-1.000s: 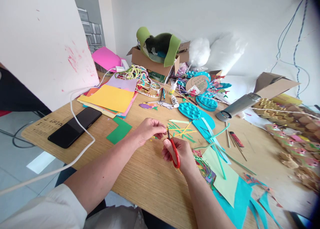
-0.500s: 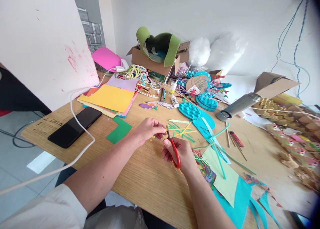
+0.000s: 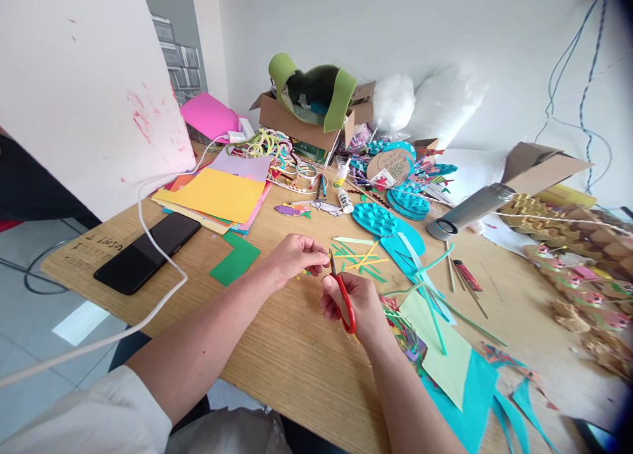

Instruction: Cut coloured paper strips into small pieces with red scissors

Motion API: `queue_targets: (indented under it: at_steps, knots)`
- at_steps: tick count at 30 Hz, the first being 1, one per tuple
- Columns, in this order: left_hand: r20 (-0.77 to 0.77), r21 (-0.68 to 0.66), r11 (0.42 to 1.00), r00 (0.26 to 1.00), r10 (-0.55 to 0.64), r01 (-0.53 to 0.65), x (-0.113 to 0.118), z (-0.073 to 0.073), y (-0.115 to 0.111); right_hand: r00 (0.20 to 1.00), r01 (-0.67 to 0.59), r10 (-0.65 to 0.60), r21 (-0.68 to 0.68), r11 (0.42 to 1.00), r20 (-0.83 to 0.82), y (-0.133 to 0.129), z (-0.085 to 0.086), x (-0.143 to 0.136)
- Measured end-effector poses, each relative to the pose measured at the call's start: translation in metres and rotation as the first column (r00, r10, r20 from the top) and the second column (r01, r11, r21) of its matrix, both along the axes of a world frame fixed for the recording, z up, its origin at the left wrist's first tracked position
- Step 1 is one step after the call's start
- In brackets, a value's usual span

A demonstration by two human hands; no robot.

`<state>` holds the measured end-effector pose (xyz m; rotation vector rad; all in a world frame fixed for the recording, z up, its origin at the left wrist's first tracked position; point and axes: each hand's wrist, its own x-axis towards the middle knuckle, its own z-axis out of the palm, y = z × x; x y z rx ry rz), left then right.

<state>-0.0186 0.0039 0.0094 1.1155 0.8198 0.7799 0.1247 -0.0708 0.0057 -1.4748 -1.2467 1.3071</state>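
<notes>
Red-handled scissors (image 3: 349, 309) are gripped in my right hand (image 3: 360, 305), blades pointing away from me. Their blade tips meet the fingertips of my left hand (image 3: 299, 259), which is closed in a pinch. Only a sliver of a yellow paper strip shows at that pinch; the rest is hidden. Tiny yellow bits (image 3: 299, 278) lie on the table under the left hand. Just beyond the scissors is a loose pile of thin green and yellow paper strips (image 3: 364, 255). A green paper piece (image 3: 235, 259) lies to the left of my left hand.
At left are a black phone (image 3: 147, 253), a white cable (image 3: 173, 262) and stacked coloured paper (image 3: 217, 193). Glue bottles (image 3: 345, 201) and blue egg-tray ovals (image 3: 374, 220) lie farther back. To the right are a steel flask (image 3: 472, 210) and pale green paper (image 3: 448, 358).
Both hands and the scissors hold nearly the same place. The yellow end seen between the left fingertips and the blades now shows less.
</notes>
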Motion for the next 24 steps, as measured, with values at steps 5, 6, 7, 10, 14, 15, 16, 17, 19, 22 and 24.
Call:
queue_targets:
  at_steps: [5, 6, 7, 10, 14, 15, 16, 17, 19, 22, 24]
  knots:
    - [0.003, -0.009, 1.000, 1.000, -0.002, 0.002, 0.0000, 0.0005, 0.0002, 1.000, -0.002, 0.002, -0.004, 1.000, -0.013, 0.0001, -0.0003, 0.0001]
    - [0.003, -0.012, 1.000, 1.000, 0.000, 0.000, 0.0000, 0.0012, 0.0001, 1.000, -0.003, 0.003, -0.006, 1.000, -0.013, 0.0001, -0.0004, 0.0002]
    - [0.005, -0.016, 1.000, 1.000, 0.004, -0.004, 0.0000, 0.0021, -0.0001, 1.000, -0.004, 0.004, -0.008, 1.000, -0.014, 0.0001, -0.0005, 0.0003]
    - [0.014, -0.027, 1.000, 1.000, 0.014, -0.014, -0.0002, 0.0048, -0.0007, 1.000, -0.007, 0.006, -0.010, 1.000, -0.016, 0.0000, -0.0006, 0.0004]
    - [0.035, -0.035, 0.999, 0.999, 0.015, -0.014, -0.0001, 0.0054, -0.0008, 1.000, 0.009, -0.009, -0.012, 1.000, -0.030, 0.0001, -0.0005, -0.0001]
    - [0.037, -0.035, 0.999, 0.999, 0.012, -0.011, -0.0001, 0.0051, -0.0006, 0.999, 0.012, -0.013, -0.012, 1.000, -0.032, 0.0001, -0.0007, -0.0002]
    - [0.036, -0.033, 0.999, 0.999, 0.007, -0.006, 0.0001, 0.0046, -0.0004, 0.999, 0.016, -0.016, -0.011, 1.000, -0.032, 0.0002, -0.0009, -0.0004]
    - [0.032, -0.027, 1.000, 0.999, 0.001, 0.000, 0.0002, 0.0040, -0.0003, 0.999, 0.019, -0.019, -0.010, 1.000, -0.030, 0.0003, -0.0011, -0.0005]
    - [0.019, -0.016, 1.000, 1.000, -0.005, 0.005, 0.0004, 0.0028, -0.0001, 0.999, 0.024, -0.024, -0.011, 1.000, -0.024, 0.0005, -0.0016, -0.0007]
    - [0.001, -0.008, 1.000, 1.000, 0.003, -0.003, 0.0007, 0.0008, 0.0002, 1.000, 0.024, -0.025, -0.014, 1.000, -0.018, 0.0004, -0.0013, -0.0010]
    - [-0.004, -0.003, 1.000, 1.000, 0.003, -0.003, 0.0007, -0.0007, 0.0004, 1.000, 0.023, -0.023, -0.013, 1.000, -0.017, 0.0003, -0.0004, -0.0013]
